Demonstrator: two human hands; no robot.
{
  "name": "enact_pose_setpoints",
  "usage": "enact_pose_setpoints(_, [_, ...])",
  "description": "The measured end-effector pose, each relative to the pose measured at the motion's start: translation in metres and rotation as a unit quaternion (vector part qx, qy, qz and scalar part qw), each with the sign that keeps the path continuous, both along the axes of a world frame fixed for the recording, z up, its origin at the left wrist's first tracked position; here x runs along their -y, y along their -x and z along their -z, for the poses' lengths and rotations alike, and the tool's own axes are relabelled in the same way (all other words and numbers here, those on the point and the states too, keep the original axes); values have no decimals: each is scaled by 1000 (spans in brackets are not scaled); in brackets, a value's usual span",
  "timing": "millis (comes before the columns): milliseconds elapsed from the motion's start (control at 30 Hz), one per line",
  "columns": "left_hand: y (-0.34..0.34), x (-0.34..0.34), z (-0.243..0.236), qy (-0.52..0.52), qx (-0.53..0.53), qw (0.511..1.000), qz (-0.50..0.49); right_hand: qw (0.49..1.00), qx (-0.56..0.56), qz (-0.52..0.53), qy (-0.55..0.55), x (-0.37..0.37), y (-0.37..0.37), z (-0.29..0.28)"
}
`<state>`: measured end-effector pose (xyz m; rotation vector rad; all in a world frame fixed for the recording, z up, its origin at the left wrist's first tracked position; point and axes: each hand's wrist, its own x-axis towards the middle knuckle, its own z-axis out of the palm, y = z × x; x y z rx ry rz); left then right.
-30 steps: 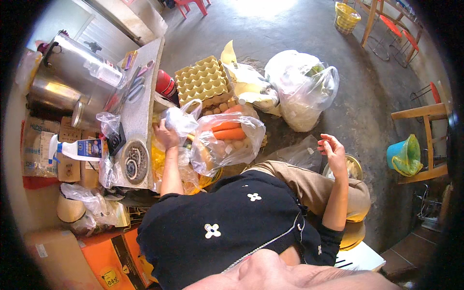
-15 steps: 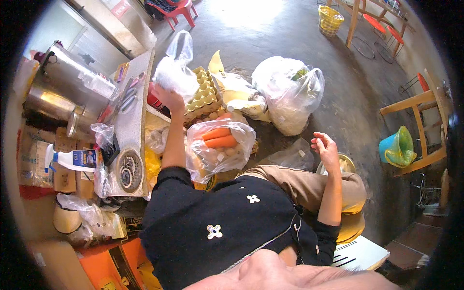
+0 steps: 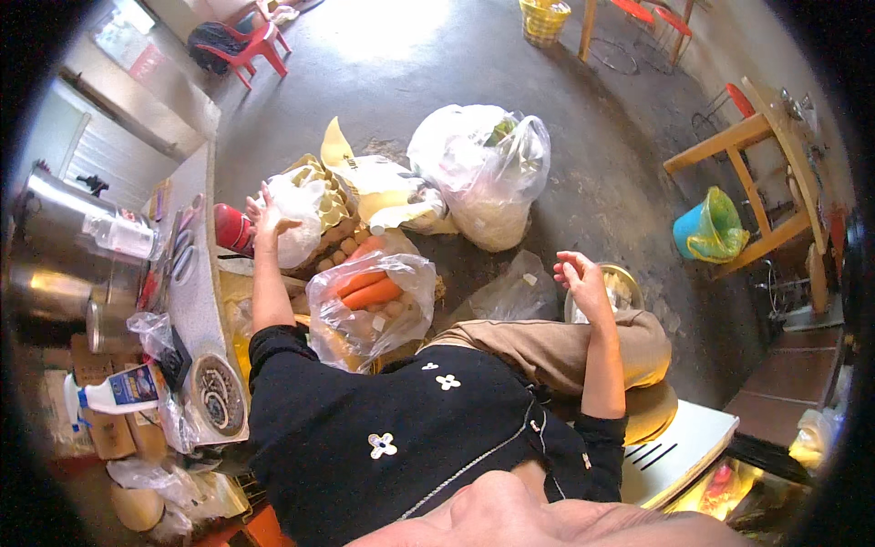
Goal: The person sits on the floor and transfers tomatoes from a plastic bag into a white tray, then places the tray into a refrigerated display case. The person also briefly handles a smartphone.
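The speckled tabletop (image 3: 202,283) runs along the left, probably keeping the knives and scissors within reach. A large, bulging plastic bag (image 3: 474,187) stands on the floor at the far side, its fullness presumably keeping it upright. Nearer, a clear bag (image 3: 412,314) gathers carrots (image 3: 369,294) together, its mouth gaping. Farther left, the small white bag (image 3: 299,235) sits at the left part of the egg tray (image 3: 339,199), which seems to support it; whether all its weight rests there, I cannot tell. The left hand (image 3: 265,219) is beside it, fingers spread, its grip loosened. The right hand (image 3: 583,281) hangs half-curled and bare at the right, apparently just idle.

Half a second earlier, the left hand has the white bag raised, handles upward; now the bag is lower and released, while the right hand barely differs.
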<state>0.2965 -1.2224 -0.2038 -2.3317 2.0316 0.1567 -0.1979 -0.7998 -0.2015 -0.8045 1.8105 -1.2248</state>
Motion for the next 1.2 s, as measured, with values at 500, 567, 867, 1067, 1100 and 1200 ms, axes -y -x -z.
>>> enact_pose_setpoints(500, [316, -234, 113, -203, -201, 804, 522, 948, 24, 274, 159, -16, 17, -17])
enact_pose_setpoints(567, [346, -280, 166, -317, -104, 800, 498, 940, 23, 303, 158, -20, 14, -24])
enact_pose_setpoints(867, [362, -248, 264, -278, -316, 804, 419, 865, 84, 437, 233, -57, 34, -19])
enact_pose_setpoints(1067, [331, -179, 239, -255, 70, 773, 577, 856, 133, 415, 277, -44, 28, -27])
enact_pose_setpoints(1100, [339, -188, 218, -286, 107, 760, 574, 857, 117, 425, 267, -43, 32, -23])
enact_pose_setpoints(1200, [355, -161, 195, -215, -181, 786, 550, 857, 125, 431, 251, -43, 39, -16])
